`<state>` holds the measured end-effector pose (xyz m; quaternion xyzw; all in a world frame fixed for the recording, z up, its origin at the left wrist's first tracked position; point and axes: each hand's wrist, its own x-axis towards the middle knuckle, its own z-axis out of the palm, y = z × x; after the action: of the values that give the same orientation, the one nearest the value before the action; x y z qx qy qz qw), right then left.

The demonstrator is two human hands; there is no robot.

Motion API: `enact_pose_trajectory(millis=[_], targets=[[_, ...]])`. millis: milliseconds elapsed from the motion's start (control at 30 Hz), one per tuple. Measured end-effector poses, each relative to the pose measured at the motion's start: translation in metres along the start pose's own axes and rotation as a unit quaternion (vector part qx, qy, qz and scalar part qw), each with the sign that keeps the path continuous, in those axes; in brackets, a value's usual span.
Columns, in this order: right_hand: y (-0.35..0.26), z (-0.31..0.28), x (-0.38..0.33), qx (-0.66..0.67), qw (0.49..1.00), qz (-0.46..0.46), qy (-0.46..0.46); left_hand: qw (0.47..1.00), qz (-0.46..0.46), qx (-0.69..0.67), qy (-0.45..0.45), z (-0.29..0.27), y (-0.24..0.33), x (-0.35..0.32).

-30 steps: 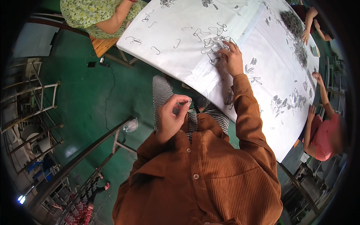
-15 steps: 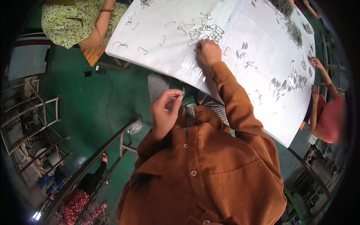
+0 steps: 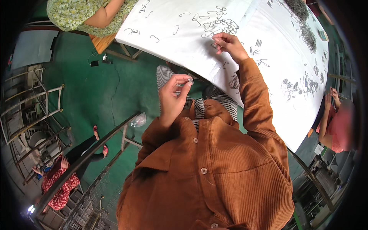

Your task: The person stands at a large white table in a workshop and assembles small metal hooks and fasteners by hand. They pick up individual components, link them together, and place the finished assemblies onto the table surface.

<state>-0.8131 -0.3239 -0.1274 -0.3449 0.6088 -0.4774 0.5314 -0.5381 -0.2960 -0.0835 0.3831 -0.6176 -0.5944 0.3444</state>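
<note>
Two hands work apart: the left hand (image 3: 173,97) is raised near the chest, its fingers (image 3: 186,85) pinching a small metal piece (image 3: 190,80), while the right hand (image 3: 229,45) rests on the white-covered bench (image 3: 184,38), fingers pressed together on a wire hook beside a pile of wire hooks (image 3: 220,26). More hooks lie scattered further right.
</note>
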Motion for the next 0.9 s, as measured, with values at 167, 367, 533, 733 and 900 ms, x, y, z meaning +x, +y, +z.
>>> enact_pose_trajectory(millis=[167,367,533,733,900], targets=[[-0.019,0.036,-0.066,0.135,0.988,-0.012,-0.076,0.999,-0.021,-0.026,0.002,0.0,0.004,0.001],[-0.022,0.085,-0.111,0.151,0.987,-0.034,-0.052,0.999,-0.023,-0.042,0.001,0.005,0.009,-0.003],[-0.02,0.089,-0.112,0.129,0.989,-0.072,-0.031,1.0,0.002,-0.015,-0.007,0.009,0.012,-0.005],[-0.013,0.099,-0.123,0.085,0.984,-0.154,0.025,0.999,-0.001,0.024,-0.032,0.009,0.012,-0.005],[0.003,0.1,-0.131,-0.08,0.954,-0.265,0.117,0.987,-0.026,0.119,-0.104,-0.001,0.0,0.018]])
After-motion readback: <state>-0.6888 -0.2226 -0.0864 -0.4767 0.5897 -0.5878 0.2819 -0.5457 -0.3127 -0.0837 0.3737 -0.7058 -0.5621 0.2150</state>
